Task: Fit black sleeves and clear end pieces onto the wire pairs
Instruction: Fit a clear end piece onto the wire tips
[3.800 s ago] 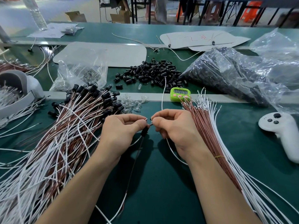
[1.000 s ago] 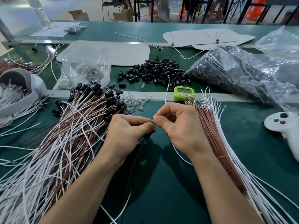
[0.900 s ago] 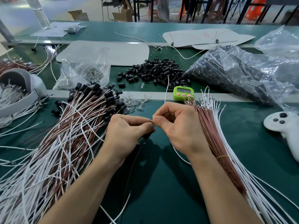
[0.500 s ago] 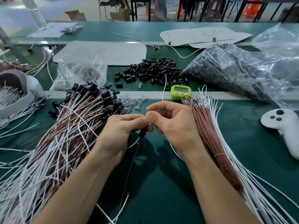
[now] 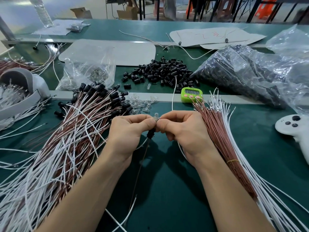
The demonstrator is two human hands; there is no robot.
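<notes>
As I sweep in from the left, the finished pile fans across the mat, its black heads up by the divider and the loose clear pieces just beyond them. Now the left hand: thumb and forefinger are pinched tight on the clear piece, which sits raised between the two hands with its dome up. Just under those fingertips the sleeve hangs on the brown wire, not yet slid up over the clear piece, and that wire trails down the mat toward me. The right hand meets the left at the fingertips, in a narrow pinch at the base of the clear piece. The white wire runs through that hand and arcs up toward the sleeve pile. Whether its metal end is already in the base is too small for me to read. I reckon we are seating wire ends in the clear piece, sleeve to follow. The next move calls for the left hand to hold steady and the right to give a short straight push, then the sleeve to slide up over the base. Skew that push and the end could bend, I'd say. Further right, the bundle of bare wires lies just beside the right wrist, handy for the next pair, with the timer at its tips. The controller sits at the far edge.
</notes>
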